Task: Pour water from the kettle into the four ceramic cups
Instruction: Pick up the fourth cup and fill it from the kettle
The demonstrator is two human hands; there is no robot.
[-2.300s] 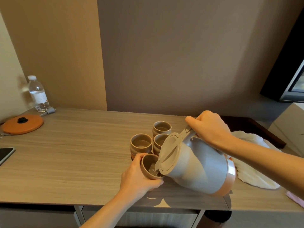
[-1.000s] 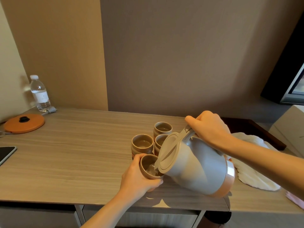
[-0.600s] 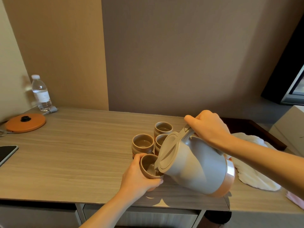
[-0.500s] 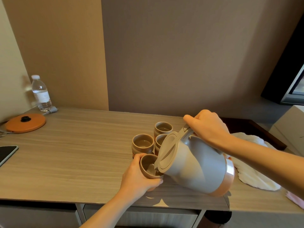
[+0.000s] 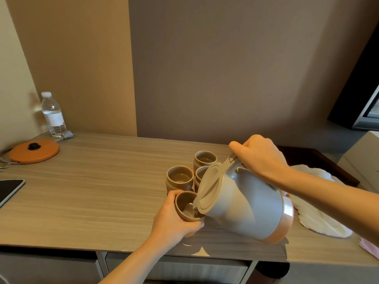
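Note:
My right hand (image 5: 260, 158) grips the handle of a grey kettle (image 5: 246, 203) with an orange base band, tipped steeply to the left. Its spout hangs over a brown ceramic cup (image 5: 185, 207) that my left hand (image 5: 174, 220) holds tilted toward the kettle, just above the wooden table (image 5: 92, 191). Water lies in this cup. Three more brown cups stand behind it: one at the left (image 5: 180, 178), one at the back (image 5: 205, 159), and one (image 5: 200, 174) partly hidden by the kettle's lid.
An orange kettle base (image 5: 33, 151) with a cord sits at the far left, a water bottle (image 5: 53, 114) behind it. A dark tablet (image 5: 9, 190) lies at the left edge. A white cloth (image 5: 320, 218) lies right of the kettle, by a dark tray (image 5: 320, 160).
The kettle and the held cup stay almost where they were, and the kettle is tipped slightly further. The camera has drifted a little.

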